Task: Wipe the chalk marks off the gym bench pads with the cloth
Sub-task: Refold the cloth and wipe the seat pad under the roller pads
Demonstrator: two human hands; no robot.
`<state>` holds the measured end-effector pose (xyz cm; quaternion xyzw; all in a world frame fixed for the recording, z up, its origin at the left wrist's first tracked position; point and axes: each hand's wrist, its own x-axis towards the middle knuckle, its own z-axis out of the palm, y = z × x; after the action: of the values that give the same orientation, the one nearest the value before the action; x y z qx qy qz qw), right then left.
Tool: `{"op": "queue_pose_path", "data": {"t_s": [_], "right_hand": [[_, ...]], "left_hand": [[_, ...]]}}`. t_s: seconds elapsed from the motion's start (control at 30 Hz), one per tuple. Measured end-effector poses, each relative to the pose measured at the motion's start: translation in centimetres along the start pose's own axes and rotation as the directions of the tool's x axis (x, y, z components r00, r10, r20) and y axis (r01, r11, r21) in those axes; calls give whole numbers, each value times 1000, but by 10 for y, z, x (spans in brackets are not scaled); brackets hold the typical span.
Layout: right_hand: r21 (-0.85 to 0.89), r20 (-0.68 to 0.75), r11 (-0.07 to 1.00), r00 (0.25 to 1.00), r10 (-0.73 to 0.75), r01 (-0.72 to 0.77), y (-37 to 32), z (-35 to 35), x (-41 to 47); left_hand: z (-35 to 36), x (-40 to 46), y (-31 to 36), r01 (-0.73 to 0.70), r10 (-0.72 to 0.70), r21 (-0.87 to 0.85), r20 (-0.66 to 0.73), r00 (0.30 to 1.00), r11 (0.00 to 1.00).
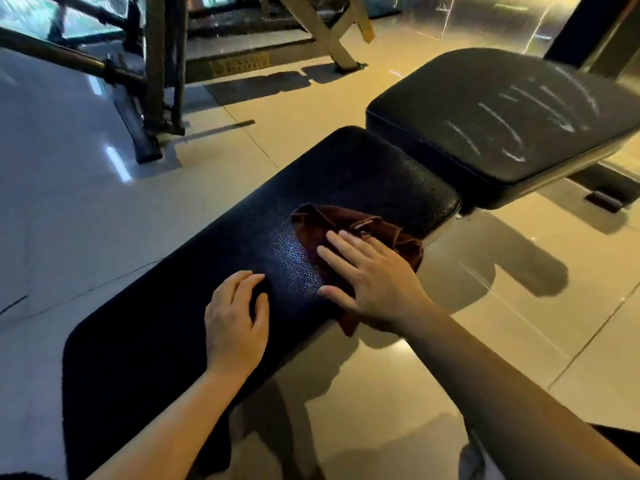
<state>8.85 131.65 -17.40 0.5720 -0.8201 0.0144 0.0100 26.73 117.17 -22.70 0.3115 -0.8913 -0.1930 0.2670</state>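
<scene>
Gym floor tiles [311,109] surround the bench on all sides, glossy with glare. Dark metal rack frame [156,81] stands off to the upper left, well apart from the pads; a barbell shaft [69,62] crosses it. Long black pad [194,271] runs diagonally, its near end close to the bottom edge. Brown cloth [374,226] lies bunched on it near the far right edge, one corner hanging over the side. Right hand [374,282] presses flat on the cloth, fingers straight and spread. Left hand [239,320] rests on bare pad just beside it, fingers loosely curved, holding nothing. Second pad [485,116] sits beyond a narrow gap, tilted, with white chalk marks [512,123] streaked across its right half. Its far right corner is cut off. Bench frame underneath mostly hidden; background blurry.
</scene>
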Motion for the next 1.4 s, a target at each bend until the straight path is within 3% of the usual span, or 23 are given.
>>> {"op": "queue_pose_path", "data": {"t_s": [0.2,0.3,0.57,0.67,0.73,0.9,0.97,1.07,1.17,1.23,1.3,1.4], "right_hand": [[-143,-24,918,928,371,-370,73,-37,36],[-192,-8,888,905,425,-418,73,-40,39],[-56,107,990,985,137,-132,-24,-4,29],[-26,151,998,987,-57,61,-58,5,23],[41,109,980,974,-197,193,-68,12,16],[187,-50,910,929,-367,370,-56,3,-3],[203,-81,911,933,-350,359,-48,-6,-17],[376,-82,916,990,-118,140,-40,-25,-39],[669,49,729,987,154,-147,-25,-51,-52],[856,183,442,956,229,-270,-17,-65,-60],[923,309,160,923,229,-349,-13,-76,-73],[917,397,-99,900,182,-385,-14,-89,-94]], "left_hand": [[-3,9,23,-35,34,-127,-9,999,991],[-5,12,23,-35,37,-136,14,999,990],[-36,-3,2,66,-66,15,16,998,998],[-44,-14,5,72,-72,76,2,997,994],[-47,-25,14,71,-71,99,5,997,993],[-54,-35,44,182,-180,80,-30,983,980],[-58,-38,64,236,-235,9,-56,970,972],[-56,-53,95,257,-258,-75,-7,966,963],[-50,-70,134,289,-244,-239,199,949,927],[-44,-81,163,339,-238,-357,299,924,870],[-42,-90,182,378,-289,-452,254,923,808],[-50,-92,186,405,-373,-488,168,913,773]]}}
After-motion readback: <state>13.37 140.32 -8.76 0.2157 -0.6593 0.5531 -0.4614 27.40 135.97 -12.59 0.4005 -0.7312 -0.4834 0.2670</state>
